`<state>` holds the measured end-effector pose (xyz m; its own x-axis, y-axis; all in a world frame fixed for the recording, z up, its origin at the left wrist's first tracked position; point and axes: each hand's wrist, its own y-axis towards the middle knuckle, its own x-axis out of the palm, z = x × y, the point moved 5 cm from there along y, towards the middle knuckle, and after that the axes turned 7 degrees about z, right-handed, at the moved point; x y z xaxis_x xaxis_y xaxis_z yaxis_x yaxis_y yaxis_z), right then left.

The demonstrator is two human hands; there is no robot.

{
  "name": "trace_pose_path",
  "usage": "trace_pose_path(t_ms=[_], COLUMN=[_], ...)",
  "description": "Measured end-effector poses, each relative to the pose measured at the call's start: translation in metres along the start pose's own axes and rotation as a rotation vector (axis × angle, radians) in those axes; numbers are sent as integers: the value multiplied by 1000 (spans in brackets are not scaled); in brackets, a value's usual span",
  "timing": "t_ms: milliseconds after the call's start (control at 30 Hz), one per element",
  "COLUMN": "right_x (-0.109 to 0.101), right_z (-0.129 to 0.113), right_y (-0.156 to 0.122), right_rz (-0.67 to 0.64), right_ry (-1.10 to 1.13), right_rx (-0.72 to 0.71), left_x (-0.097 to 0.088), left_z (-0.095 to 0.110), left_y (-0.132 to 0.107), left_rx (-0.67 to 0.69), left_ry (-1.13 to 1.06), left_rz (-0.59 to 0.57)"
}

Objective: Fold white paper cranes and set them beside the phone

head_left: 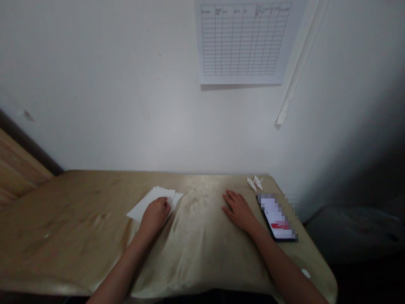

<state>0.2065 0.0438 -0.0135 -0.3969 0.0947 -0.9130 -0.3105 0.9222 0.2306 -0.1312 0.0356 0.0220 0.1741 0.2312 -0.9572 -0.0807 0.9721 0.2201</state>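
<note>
My left hand (156, 214) rests over a small stack of white paper sheets (142, 207) left of the table's middle. Its fingers are curled together at the top sheet, and the fingertips are partly hidden. Flat on the tablecloth lies my right hand (238, 210), fingers stretched out and holding nothing. Just to its right is a phone (276, 219) with a lit screen, partly blurred out. Beyond the phone, near the back right corner, two small folded white paper cranes (255, 183) sit side by side.
A tan, wrinkled cloth (196, 253) covers the table, whose back edge meets a white wall (126, 105). A printed chart (240, 46) hangs above. A small white object (306, 273) lies by my right forearm. Wooden furniture (15, 169) stands at the left.
</note>
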Motion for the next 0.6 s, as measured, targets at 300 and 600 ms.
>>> trace_pose_path(t_ms=[300,600], right_x=[1,1], right_z=[1,2], right_y=[0,0], right_rz=[15,0], right_ry=[18,13], right_rx=[-8,-8], left_x=[1,0], left_z=[-2,-11], left_y=[3,1], left_rx=[-60,-158], left_ry=[3,-130], left_rz=[-15,26])
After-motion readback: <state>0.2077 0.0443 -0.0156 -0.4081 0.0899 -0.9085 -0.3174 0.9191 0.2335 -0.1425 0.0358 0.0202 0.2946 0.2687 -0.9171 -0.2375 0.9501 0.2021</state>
